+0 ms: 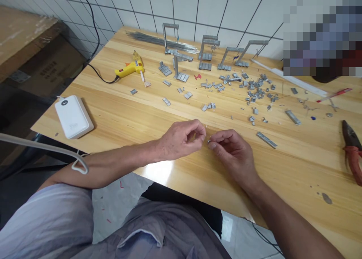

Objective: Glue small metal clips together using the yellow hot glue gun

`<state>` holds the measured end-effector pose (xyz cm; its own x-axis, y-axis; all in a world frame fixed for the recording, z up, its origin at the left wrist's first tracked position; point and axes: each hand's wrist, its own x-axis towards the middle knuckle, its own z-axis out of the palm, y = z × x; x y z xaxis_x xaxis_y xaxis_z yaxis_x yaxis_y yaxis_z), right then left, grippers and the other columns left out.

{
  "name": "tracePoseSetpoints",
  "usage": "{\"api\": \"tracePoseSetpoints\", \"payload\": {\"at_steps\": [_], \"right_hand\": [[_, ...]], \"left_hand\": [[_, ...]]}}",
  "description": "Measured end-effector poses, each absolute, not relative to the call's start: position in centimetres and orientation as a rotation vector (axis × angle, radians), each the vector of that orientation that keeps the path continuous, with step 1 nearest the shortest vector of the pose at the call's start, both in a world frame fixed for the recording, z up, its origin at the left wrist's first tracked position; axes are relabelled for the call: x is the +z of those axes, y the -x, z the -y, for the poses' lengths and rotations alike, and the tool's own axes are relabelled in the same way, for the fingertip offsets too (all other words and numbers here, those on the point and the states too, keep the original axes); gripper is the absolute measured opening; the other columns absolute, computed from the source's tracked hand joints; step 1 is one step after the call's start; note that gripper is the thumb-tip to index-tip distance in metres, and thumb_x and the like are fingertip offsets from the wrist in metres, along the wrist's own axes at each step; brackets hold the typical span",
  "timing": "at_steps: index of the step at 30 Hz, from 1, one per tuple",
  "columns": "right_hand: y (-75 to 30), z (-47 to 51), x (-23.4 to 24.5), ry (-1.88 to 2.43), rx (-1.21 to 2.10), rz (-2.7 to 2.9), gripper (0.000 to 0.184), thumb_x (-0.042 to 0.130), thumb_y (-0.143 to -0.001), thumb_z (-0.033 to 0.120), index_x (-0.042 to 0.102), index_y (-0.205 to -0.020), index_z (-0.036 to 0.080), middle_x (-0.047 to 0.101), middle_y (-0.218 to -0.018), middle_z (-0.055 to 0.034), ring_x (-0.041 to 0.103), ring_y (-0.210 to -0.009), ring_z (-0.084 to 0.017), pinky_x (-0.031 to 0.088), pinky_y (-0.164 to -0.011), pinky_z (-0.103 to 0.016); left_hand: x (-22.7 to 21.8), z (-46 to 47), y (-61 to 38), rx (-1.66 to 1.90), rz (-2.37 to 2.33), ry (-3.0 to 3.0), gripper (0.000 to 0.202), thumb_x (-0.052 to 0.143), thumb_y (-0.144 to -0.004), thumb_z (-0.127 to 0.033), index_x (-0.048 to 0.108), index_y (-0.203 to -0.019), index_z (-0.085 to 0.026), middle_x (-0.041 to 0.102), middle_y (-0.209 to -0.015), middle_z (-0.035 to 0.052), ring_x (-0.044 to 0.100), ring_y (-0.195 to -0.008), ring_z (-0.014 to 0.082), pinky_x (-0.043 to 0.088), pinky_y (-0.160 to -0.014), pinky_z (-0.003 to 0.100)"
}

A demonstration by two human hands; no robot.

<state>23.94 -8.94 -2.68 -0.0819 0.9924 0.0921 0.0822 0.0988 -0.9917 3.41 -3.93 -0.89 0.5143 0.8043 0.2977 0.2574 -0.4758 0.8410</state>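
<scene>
Above the near part of the wooden table (118, 111), my two hands almost meet. My right hand (233, 149) pinches a tiny silvery metal piece (209, 141) between thumb and forefinger. My left hand (182, 140) is closed in a pinch just left of it; what its fingertips hold, if anything, is too small to make out. Beyond the hands, small grey metal pieces (256, 91) lie scattered, and two flat metal strips (266, 140) (293, 117) rest to the right. Farther back stand several crane-shaped grey metal frames (181, 68), some with small bits hanging from their arms.
A yellow glue gun (130, 69) lies at the back left, near a bundle of thin wires (152, 40). A white power bank (74, 116) sits at the left edge, its cable crossing by my left forearm. Red-handled pliers (353, 157) and a red pen (334, 95) lie right.
</scene>
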Motion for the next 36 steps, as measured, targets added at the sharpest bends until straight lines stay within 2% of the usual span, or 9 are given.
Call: {"api": "tracePoseSetpoints", "payload": {"at_steps": [7,13,19,22,28,33,35,36], "right_hand": [[-23.9,8.5,-2.4,1.111,1.263,1.259,0.016,0.085,-0.087,0.033,0.073,-0.095,0.026,0.074,-0.085,0.002,0.066,-0.074,-0.011,0.055,-0.07,-0.024],[-23.8,8.6,-2.6,1.067,1.263,1.283,0.014,0.084,-0.088,0.031,0.073,-0.095,0.025,0.074,-0.083,0.0022,0.067,-0.075,-0.011,0.055,-0.07,-0.025],[-23.8,8.6,-3.1,1.083,1.212,1.374,0.01,0.079,-0.091,0.028,0.072,-0.097,0.025,0.075,-0.086,0.0019,0.069,-0.077,-0.012,0.055,-0.071,-0.026],[-23.9,8.8,-3.1,1.127,1.139,1.438,0.011,0.079,-0.092,0.03,0.07,-0.097,0.025,0.074,-0.085,0.002,0.067,-0.075,-0.012,0.054,-0.07,-0.026],[-25.0,8.6,-1.9,1.228,0.821,1.329,0.028,0.069,-0.099,0.037,0.056,-0.078,0.024,0.064,-0.069,0.0036,0.059,-0.065,-0.012,0.051,-0.066,-0.027],[-25.6,8.0,-1.8,1.236,0.697,1.431,0.014,0.066,-0.102,0.031,0.067,-0.09,0.025,0.073,-0.077,0.0017,0.066,-0.066,-0.013,0.055,-0.067,-0.029],[-25.7,7.9,-2.0,1.219,0.615,1.627,0.007,0.066,-0.102,0.027,0.072,-0.102,0.026,0.077,-0.087,-0.0007,0.07,-0.074,-0.015,0.057,-0.072,-0.031],[-25.7,7.9,-2.1,1.187,0.565,1.727,0.01,0.066,-0.101,0.026,0.072,-0.109,0.026,0.078,-0.092,-0.0018,0.071,-0.077,-0.016,0.058,-0.075,-0.032]], "left_hand": [[-1.1,4.0,-3.5,0.912,-0.826,-2.074,0.006,0.064,-0.088,-0.017,0.059,-0.084,-0.019,0.058,-0.067,-0.0064,0.044,-0.053,0.0051,0.037,-0.052,0.018],[-1.8,3.9,-3.7,0.997,-0.735,-2.154,0.008,0.063,-0.088,-0.011,0.061,-0.086,-0.019,0.064,-0.073,-0.0041,0.049,-0.057,0.0053,0.037,-0.053,0.017],[-1.8,3.7,-3.6,1.022,-0.678,-2.185,0.012,0.064,-0.086,-0.006,0.061,-0.087,-0.018,0.063,-0.073,-0.0043,0.048,-0.058,0.0048,0.036,-0.053,0.016],[-1.8,3.7,-3.6,1.053,-0.667,-2.203,0.013,0.062,-0.085,-0.004,0.06,-0.085,-0.017,0.062,-0.073,-0.0041,0.048,-0.059,0.0049,0.037,-0.055,0.016],[-1.8,3.4,-3.5,1.123,-0.785,-2.145,0.015,0.059,-0.082,-0.002,0.061,-0.085,-0.017,0.063,-0.073,-0.0046,0.045,-0.056,0.0042,0.036,-0.054,0.016],[-2.1,3.0,-3.5,1.111,-0.851,-2.098,0.013,0.06,-0.083,-0.004,0.062,-0.084,-0.017,0.061,-0.07,-0.0065,0.043,-0.054,0.0037,0.036,-0.054,0.016],[-2.3,3.0,-3.6,1.098,-0.849,-2.109,0.013,0.061,-0.084,-0.004,0.062,-0.085,-0.017,0.061,-0.07,-0.0064,0.044,-0.055,0.004,0.036,-0.055,0.017],[-2.3,3.0,-3.7,1.092,-0.841,-2.118,0.013,0.061,-0.084,-0.004,0.062,-0.085,-0.017,0.062,-0.07,-0.0062,0.045,-0.055,0.0042,0.036,-0.055,0.017]]}}
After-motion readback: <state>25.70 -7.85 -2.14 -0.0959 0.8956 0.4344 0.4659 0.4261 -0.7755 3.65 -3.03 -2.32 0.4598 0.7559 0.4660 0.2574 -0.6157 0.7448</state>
